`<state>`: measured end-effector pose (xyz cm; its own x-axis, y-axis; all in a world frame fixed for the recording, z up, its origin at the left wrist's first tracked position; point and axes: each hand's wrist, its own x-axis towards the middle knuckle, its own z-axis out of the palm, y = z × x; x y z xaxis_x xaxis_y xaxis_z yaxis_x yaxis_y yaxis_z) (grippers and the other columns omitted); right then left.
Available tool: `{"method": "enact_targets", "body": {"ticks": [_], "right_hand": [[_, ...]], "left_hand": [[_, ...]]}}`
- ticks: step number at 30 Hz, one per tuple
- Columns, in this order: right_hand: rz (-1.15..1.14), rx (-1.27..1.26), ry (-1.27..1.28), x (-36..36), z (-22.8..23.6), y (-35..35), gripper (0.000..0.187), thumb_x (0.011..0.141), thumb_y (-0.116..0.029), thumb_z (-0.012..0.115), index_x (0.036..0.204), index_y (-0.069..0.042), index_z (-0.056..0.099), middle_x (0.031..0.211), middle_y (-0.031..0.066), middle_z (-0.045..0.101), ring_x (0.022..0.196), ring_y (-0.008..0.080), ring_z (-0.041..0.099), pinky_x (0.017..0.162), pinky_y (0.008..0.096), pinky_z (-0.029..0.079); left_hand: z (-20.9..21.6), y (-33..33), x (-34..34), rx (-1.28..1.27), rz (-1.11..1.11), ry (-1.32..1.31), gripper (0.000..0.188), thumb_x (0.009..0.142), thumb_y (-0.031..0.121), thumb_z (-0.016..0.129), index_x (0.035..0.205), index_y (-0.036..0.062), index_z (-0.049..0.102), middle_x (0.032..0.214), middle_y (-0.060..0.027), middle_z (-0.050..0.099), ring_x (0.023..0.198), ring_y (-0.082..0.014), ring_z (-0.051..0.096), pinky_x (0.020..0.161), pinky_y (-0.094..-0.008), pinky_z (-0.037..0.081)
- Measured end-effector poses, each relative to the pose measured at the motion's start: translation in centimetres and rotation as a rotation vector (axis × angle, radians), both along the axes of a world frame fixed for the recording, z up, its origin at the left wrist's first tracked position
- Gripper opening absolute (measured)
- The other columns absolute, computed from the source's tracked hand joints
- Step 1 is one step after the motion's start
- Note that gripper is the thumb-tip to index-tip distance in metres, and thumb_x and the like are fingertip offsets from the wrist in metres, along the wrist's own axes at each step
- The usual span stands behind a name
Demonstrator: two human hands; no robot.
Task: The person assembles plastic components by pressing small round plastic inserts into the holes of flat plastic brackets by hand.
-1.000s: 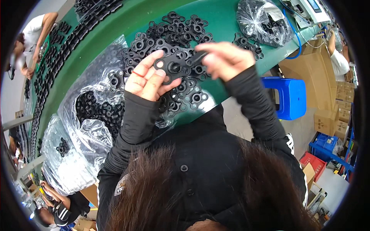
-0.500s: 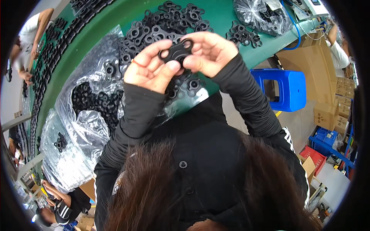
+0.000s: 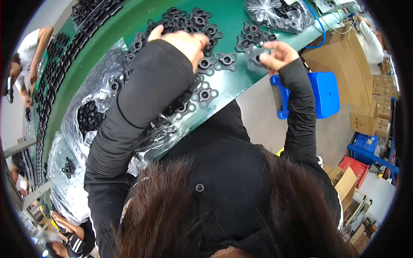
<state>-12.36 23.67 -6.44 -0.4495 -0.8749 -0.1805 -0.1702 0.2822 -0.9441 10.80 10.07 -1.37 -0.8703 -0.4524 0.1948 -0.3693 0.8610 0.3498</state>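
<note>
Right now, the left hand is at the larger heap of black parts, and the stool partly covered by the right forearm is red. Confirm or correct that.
The stool is blue, not red, as the head view shows. The left hand is indeed at the larger heap of black parts.

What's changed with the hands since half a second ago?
The left hand let go of the black piece both hands held and moved forward over the large pile; the right hand swung rightward with what looks like that piece, too blurred to judge the grip. The blue stool and clear bag up right stayed put.
</note>
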Motion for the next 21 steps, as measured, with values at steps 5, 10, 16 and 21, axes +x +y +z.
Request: {"method": "enact_targets", "body": {"ticks": [5,10,16,21], "right_hand": [[0.016,0.156,-0.028,0.3,-3.3,1.8,0.038,0.073,-0.012,0.07,0.106,0.0,0.054,0.066,0.0037,0.054,0.053,0.0099,0.05,0.046,0.0194,0.041],[0.014,-0.079,0.344,3.4,-5.3,-0.4,0.03,0.07,-0.013,0.071,0.095,-0.001,0.06,0.067,0.0032,0.055,0.054,0.0108,0.049,0.05,0.0229,0.041],[0.187,-0.336,0.7,0.3,-5.2,-1.4,0.025,0.068,-0.015,0.071,0.087,-0.003,0.061,0.071,0.0055,0.058,0.058,0.0171,0.053,0.055,0.0272,0.044],[0.065,-0.203,1.078,-9.9,-0.4,-4.0,0.013,0.07,-0.014,0.064,0.08,-0.006,0.063,0.075,0.008,0.06,0.064,0.0235,0.057,0.06,0.0316,0.046]], "left_hand": [[-4.4,2.1,-3.3,-0.399,-0.246,-0.366,0.039,0.076,0.018,0.058,0.114,0.0136,0.052,0.101,-0.0026,0.061,0.101,-0.021,0.055,0.095,-0.0644,0.02],[-7.0,0.6,-5.7,-0.488,-0.324,-0.001,0.028,0.078,0.022,0.055,0.104,0.0138,0.057,0.093,-0.003,0.062,0.103,-0.0217,0.053,0.096,-0.0673,0.009],[-4.0,-1.4,-10.0,-0.285,-0.225,-0.315,0.021,0.079,0.025,0.052,0.093,0.0113,0.061,0.087,-0.0059,0.064,0.099,-0.0229,0.055,0.097,-0.059,0.018],[-4.8,-1.7,-13.4,-0.078,-0.141,-0.341,0.024,0.077,0.029,0.056,0.093,0.0113,0.061,0.086,-0.0067,0.064,0.096,-0.0238,0.056,0.096,-0.0525,0.022]]}}
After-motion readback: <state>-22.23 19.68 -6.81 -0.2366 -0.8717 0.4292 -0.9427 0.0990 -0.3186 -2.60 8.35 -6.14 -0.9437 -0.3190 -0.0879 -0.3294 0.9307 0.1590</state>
